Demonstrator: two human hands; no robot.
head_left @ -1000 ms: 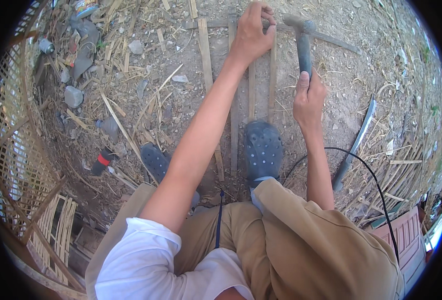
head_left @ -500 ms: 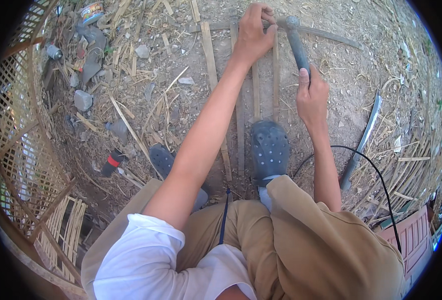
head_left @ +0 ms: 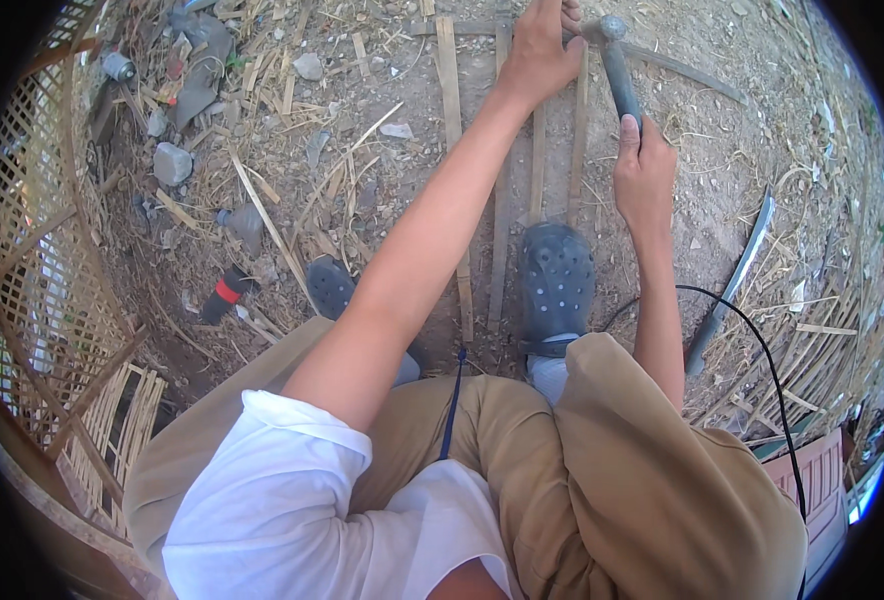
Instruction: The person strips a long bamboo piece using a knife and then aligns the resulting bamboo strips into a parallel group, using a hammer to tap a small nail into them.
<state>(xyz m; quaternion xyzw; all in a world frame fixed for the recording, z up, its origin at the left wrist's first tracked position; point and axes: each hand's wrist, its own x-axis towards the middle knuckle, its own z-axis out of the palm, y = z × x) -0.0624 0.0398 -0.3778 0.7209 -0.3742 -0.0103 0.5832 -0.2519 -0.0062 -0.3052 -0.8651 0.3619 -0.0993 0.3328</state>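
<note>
My right hand [head_left: 646, 172] is wrapped around the grey handle of a hammer [head_left: 619, 80], whose head rests near a crossing of thin bamboo slats. Beside that head, my left hand [head_left: 545, 52] has its fingertips pinched together; whatever they hold is too small or hidden to make out. Under both hands a curved cross slat [head_left: 687, 72] lies sideways over several long slats, among them a pale slat [head_left: 452, 105] and a darker slat [head_left: 500, 235]. These long slats run toward my feet, close by a grey clog [head_left: 556, 280] on my right foot.
A long-bladed machete [head_left: 747, 255] lies on the right, near a black cable [head_left: 752, 325] and a heap of bamboo strips [head_left: 822, 350]. Woven bamboo lattice [head_left: 47, 260] stands at the left. Stones, a plastic bottle [head_left: 245, 228] and a black-and-red object [head_left: 227, 293] litter the dirt.
The whole view has shifted, so the scene sits slightly higher and farther right. Both hands and the hammer keep nearly the same place over the slats.
</note>
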